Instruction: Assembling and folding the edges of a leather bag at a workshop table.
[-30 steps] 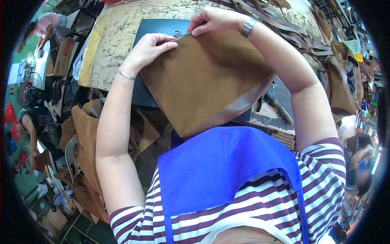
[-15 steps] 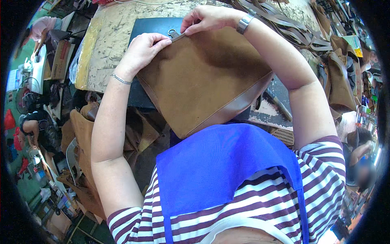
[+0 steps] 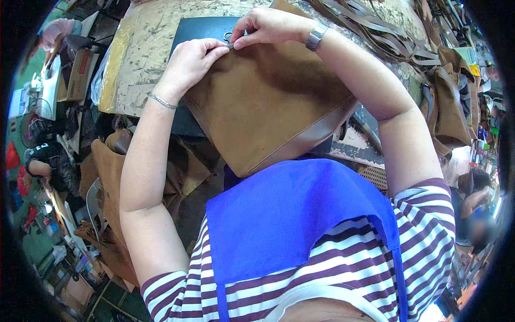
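A brown leather bag (image 3: 268, 107) with stitched seams and a smoother strip along its lower right edge lies in front of me, tilted toward my apron. At its far edge, my left hand (image 3: 194, 60) pinches the rim between thumb and fingers. Close beside it, my right hand (image 3: 271, 28) grips the same rim, its thumb and forefinger nearly meeting the left fingertips. Just beyond the pinched edge sits a small metal ring (image 3: 227, 36). Beneath the bag is a dark flat board (image 3: 194, 33). The fingertips hide the exact bit of edge being held.
The worn, stained worktable (image 3: 147, 64) carries a heap of brown leather straps (image 3: 370, 29) at the far right. A dark-handled tool (image 3: 367, 131) lies right of the bag. Brown leather pieces (image 3: 110, 177) hang at the left. Other people work at both sides.
My right hand has slid a little to the left along the rim, nearer my left fingertips. The bag has shifted slightly with the hands.
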Motion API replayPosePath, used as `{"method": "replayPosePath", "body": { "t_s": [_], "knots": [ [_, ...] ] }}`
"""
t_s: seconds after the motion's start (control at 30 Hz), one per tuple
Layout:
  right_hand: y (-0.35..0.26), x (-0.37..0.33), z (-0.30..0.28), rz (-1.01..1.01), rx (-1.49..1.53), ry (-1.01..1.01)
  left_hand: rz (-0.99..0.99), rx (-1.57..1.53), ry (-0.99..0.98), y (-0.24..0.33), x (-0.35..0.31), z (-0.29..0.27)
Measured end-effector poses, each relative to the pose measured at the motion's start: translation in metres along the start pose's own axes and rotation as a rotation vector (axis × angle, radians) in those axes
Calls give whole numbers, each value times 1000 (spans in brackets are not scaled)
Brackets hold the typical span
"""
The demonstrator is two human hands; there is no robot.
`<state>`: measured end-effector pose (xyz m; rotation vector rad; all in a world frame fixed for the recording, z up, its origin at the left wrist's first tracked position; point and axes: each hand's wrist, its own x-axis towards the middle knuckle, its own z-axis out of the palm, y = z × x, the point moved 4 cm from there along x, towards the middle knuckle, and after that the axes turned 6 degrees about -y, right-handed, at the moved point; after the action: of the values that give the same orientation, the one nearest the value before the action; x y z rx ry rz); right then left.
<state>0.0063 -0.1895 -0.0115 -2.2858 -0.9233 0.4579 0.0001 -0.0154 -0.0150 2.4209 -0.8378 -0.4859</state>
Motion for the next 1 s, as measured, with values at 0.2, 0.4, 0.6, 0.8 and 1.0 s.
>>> {"method": "replayPosePath", "body": {
  "t_s": [0.2,0.4,0.6,0.8,1.0],
  "knots": [
    [0,5,3,-13,91,-2,-21,-84,-7,-5,3,4],
    [1,2,3,17,88,-5,99,-233,73,-12,-13,-15],
    [-15,-2,2,54,2,-29,6,-103,40,-17,-22,-17],
    [-4,0,5,-17,-39,36,68,-11,64,-11,-17,-16],
    [-22,7,17,-15,-46,70,76,-52,107,-13,-24,-17]
  ]
}}
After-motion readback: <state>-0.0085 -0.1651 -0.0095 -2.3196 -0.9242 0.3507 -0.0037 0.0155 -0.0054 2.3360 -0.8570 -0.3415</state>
